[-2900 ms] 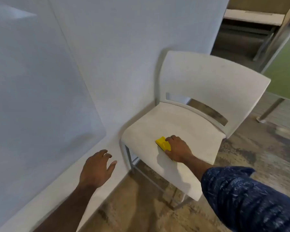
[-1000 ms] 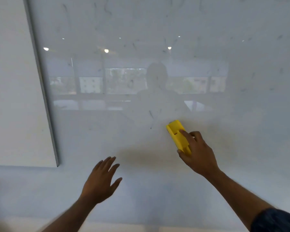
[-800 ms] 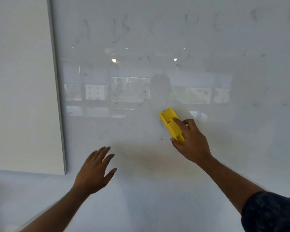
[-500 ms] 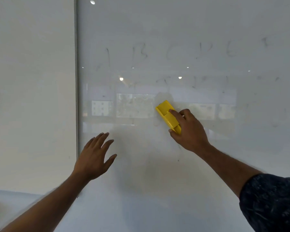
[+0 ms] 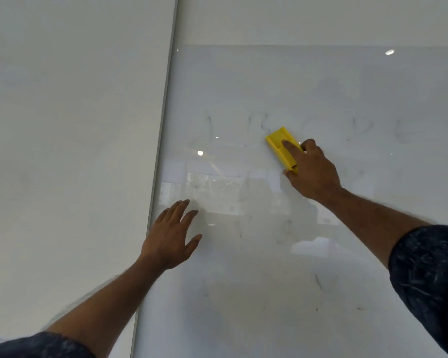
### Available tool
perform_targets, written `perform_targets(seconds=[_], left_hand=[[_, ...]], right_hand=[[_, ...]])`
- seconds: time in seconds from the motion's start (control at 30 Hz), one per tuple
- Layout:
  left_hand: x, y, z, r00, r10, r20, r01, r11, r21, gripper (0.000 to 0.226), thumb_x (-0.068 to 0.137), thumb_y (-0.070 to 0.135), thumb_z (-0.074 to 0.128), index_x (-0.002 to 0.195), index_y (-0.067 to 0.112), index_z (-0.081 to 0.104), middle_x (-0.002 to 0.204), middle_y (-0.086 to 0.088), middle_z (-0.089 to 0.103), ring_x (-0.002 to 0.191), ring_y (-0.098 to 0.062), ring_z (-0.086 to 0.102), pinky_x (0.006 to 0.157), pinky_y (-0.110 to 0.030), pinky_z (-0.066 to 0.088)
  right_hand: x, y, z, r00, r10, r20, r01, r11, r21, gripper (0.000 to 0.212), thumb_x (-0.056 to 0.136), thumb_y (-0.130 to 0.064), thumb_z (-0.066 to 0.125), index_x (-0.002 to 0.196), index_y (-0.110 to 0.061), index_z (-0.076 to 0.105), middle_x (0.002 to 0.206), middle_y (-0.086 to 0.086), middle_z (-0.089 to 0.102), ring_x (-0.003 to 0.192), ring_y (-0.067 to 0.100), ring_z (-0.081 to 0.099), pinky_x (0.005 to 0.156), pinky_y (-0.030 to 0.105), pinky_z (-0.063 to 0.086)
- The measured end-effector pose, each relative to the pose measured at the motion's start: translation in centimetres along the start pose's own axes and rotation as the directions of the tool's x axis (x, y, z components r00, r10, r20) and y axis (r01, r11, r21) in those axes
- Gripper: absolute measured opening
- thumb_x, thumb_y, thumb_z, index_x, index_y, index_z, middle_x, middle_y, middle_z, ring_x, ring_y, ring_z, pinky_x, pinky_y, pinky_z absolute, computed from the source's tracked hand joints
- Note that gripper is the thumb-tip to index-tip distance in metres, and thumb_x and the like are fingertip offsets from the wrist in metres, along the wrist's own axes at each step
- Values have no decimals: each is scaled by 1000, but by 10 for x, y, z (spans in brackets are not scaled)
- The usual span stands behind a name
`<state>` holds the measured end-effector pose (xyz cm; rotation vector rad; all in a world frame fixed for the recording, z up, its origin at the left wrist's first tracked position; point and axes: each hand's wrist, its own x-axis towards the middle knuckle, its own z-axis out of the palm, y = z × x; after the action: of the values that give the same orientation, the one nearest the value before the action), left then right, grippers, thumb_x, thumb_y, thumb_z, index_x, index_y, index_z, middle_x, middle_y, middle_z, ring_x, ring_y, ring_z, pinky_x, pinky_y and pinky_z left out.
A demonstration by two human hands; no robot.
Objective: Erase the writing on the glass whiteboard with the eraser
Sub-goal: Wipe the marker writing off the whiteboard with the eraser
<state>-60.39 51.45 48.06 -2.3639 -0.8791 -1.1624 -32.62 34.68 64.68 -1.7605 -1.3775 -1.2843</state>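
This looks like an office or meeting room. A large glass whiteboard (image 5: 321, 86) hangs on a plain white wall (image 5: 75, 125), its metal edge (image 5: 166, 112) running top to bottom. Faint marker letters (image 5: 362, 126) cross the glass, which mirrors round ceiling lights (image 5: 200, 152) and a row of windows (image 5: 212, 192).

From my remote seat I see a plain white wall panel (image 5: 70, 151) filling the left side of the view, smooth and bare. A thin grey metal strip (image 5: 163, 130) runs down its right border, leaning slightly from top right to bottom left. Above, a pale band of wall (image 5: 321, 19) spans the top right of the view.
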Motion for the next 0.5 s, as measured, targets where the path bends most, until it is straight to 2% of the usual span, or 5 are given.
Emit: perform_targets(seconds=[0.2,0.3,0.5], left_hand=[[25,-26,1,999,-3,-49,3,1000,-3,67,95,54,49,152,22,36,166,-5,22,153,-25,18,123,-39,18],[33,-33,3,998,0,-58,0,1000,-5,69,94,51,53,152,22,35,166,-6,20,154,-26,17,123,-40,19],[42,-51,2,994,-86,-63,83,996,-41,72,93,51,55,154,24,30,168,-2,12,155,-22,9,121,-40,25]], right_hand=[[72,-22,-3,983,138,-119,-134,990,42,68,89,-29,61,149,-24,28,132,17,37,112,36,43,73,43,46],[87,-36,-1,973,187,-139,-178,981,72,68,90,-29,59,149,-24,27,137,18,35,114,37,41,79,45,47],[100,-82,12,998,-23,-61,22,1000,-15,70,88,-34,62,148,-28,29,137,15,36,114,36,42,81,43,46]])
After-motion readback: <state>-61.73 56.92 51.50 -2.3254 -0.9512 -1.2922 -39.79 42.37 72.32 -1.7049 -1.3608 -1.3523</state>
